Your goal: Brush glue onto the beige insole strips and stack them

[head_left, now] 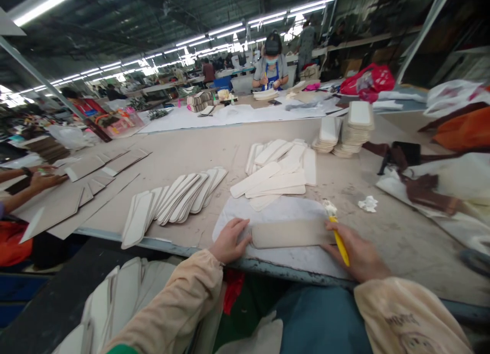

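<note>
Bracketing a beige panel end to end, lengthwise along the near edge of the tabletop, between loose-fingered left hand and right hand clasping a yellow-handled brush.

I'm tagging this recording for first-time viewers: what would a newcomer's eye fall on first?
Probably the bright yellow tool in the right hand, beside the flat pale panel lying between it and the left hand. Next, the loose pile of pale strips just beyond, on the worktable, and the vivid red bag at the back right.
</note>
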`<state>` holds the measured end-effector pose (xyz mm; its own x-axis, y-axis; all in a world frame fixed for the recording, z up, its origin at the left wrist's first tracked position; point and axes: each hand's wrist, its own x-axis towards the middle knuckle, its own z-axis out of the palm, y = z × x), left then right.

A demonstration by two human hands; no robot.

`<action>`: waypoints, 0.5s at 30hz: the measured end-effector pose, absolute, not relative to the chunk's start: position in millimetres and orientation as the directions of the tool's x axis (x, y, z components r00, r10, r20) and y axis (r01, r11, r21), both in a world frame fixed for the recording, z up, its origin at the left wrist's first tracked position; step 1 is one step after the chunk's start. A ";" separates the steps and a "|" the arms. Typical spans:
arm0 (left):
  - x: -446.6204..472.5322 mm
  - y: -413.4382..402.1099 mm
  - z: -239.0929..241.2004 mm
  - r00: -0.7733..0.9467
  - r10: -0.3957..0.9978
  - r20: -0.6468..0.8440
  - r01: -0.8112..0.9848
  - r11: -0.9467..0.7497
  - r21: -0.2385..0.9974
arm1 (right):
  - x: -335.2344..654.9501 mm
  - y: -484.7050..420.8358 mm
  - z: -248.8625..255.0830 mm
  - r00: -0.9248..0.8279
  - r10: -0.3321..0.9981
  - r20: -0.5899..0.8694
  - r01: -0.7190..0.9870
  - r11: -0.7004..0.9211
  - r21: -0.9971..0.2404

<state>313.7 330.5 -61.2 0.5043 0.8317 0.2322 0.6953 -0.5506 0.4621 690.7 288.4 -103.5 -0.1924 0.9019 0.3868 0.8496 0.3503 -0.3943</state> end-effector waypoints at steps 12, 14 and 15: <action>307.7 318.4 -80.3 0.544 0.696 0.468 0.522 -0.718 0.461 | 654.4 279.1 -55.4 0.190 0.951 0.242 0.644 0.065 -0.762; 307.6 318.4 -83.0 0.563 0.659 0.499 0.514 -0.752 0.413 | 637.3 277.9 -41.1 0.280 0.954 0.111 0.308 0.020 -0.951; 307.4 318.6 -83.8 0.577 0.644 0.503 0.509 -0.765 0.395 | 627.5 279.1 -35.9 0.274 0.961 0.046 0.133 0.010 -0.991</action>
<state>307.4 318.6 -83.8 0.5768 0.6438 0.5028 0.5090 -0.7647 0.3952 627.5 279.1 -35.9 0.2739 0.9606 0.0462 0.1334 0.0096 -0.9910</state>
